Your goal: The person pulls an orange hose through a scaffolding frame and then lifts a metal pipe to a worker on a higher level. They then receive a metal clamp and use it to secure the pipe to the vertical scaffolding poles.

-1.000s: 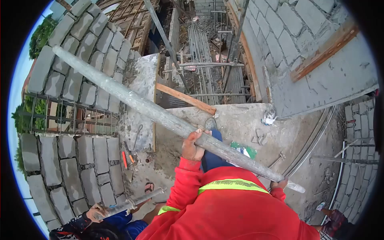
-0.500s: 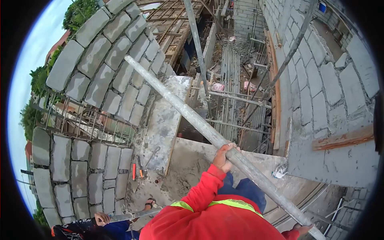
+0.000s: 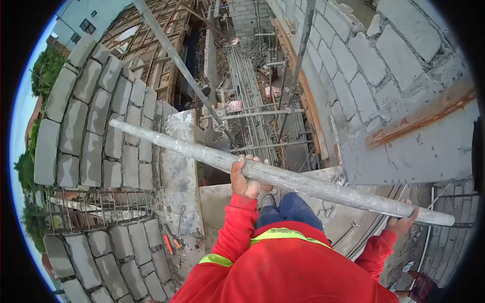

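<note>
A long grey metal pipe [image 3: 303, 184] lies across the view in front of my chest, tilting slightly down to the right. My left hand [image 3: 246, 177] is closed around it near the middle, with fingers showing over the far side. My right hand [image 3: 403, 220] grips it close to its right end, thumb and fingers around the tube. The pipe's left end reaches in front of the block wall [image 3: 93, 121]. Beneath my left hand is the concrete floor edge, with my shoe [image 3: 268, 200] partly visible.
A grey block wall [image 3: 348, 55] with a wooden board [image 3: 419, 113] stands at right. Slanting poles [image 3: 177, 60] rise ahead above a lower area with bundled pipes [image 3: 246, 83]. Orange-handled tools [image 3: 168, 242] lie at left. Another person's arm [image 3: 423, 288] shows at lower right.
The pipe has swung from a steep slant to nearly level, its right end rising. My right hand has come up into fuller view. My view has turned right; the person at lower left is out of sight.
</note>
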